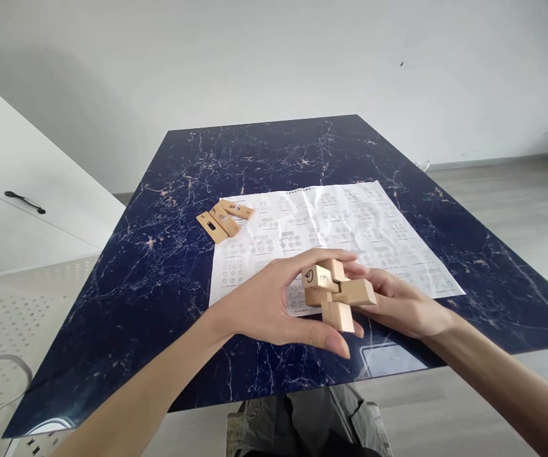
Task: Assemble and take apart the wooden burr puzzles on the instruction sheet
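Observation:
A partly joined wooden puzzle (336, 294) of interlocked light-wood bars, some marked with handwritten numbers, is held above the near edge of the table between both hands. My left hand (274, 304) curls round it from the left, fingers over the top and thumb underneath. My right hand (400, 304) grips it from the right and behind. Three loose wooden puzzle bars (223, 219) lie side by side farther back on the left, at the corner of a printed instruction sheet (345, 231).
The dark blue marbled table (169, 266) carries the sheet. A white cabinet with a black handle (23, 202) stands at left, above a white perforated surface (7, 317) with a cable. Grey floor lies to the right, and my lap shows below the table edge.

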{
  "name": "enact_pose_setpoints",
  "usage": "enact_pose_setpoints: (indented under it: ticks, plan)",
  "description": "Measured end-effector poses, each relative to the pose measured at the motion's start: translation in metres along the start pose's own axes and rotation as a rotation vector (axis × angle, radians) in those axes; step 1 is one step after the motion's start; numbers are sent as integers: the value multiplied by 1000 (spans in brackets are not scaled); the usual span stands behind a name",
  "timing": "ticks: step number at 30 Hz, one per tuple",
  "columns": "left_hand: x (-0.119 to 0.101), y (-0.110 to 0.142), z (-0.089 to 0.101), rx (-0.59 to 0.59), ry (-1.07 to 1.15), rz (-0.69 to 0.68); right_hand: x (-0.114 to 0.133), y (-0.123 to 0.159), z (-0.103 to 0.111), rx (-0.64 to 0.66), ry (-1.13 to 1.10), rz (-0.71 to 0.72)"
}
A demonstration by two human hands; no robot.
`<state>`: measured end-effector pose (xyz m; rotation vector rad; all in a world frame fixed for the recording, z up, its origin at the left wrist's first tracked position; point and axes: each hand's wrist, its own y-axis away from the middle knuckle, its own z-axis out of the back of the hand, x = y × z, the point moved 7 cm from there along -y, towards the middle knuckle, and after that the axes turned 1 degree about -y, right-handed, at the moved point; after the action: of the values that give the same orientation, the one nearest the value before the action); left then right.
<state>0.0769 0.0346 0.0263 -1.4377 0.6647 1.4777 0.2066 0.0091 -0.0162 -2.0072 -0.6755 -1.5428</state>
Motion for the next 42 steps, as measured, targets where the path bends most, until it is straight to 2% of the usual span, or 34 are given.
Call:
enact_pose_setpoints:
  ticks: [3,6,10,13,17,20,23,26,30,36,42]
  plan:
    - [-2,0,-4,-31,-62,-1,1,2,-4,26,7,-24]
    - [-6,0,-5,-116,-193,-78,-1,7,-6,48,23,-67]
    - [-10,3,-2,-272,-316,-246,0,13,1,-163,72,-35]
    - [-11,5,-3,-333,-369,-322,0,15,-6,-200,93,-52]
    - [-14,5,-6,-347,-390,-346,0,19,-5,-240,89,-78]
    - [-15,4,-8,-317,-440,-311,-4,22,-3,-159,74,-140]
    - [-14,4,-5,-325,-542,-244,-4,24,-5,-118,-69,-144]
    - [-21,4,-5,-348,-610,-314,-2,22,-16,-138,-286,-90]
    - [-31,0,-16,-289,-596,-419,-11,17,-37,-118,-417,-117]
    - [-40,7,-25,-262,-511,-452,-9,8,-47,-83,-394,-88]
    - [-44,25,-26,-378,-496,-474,4,2,-57,-225,-304,-77]
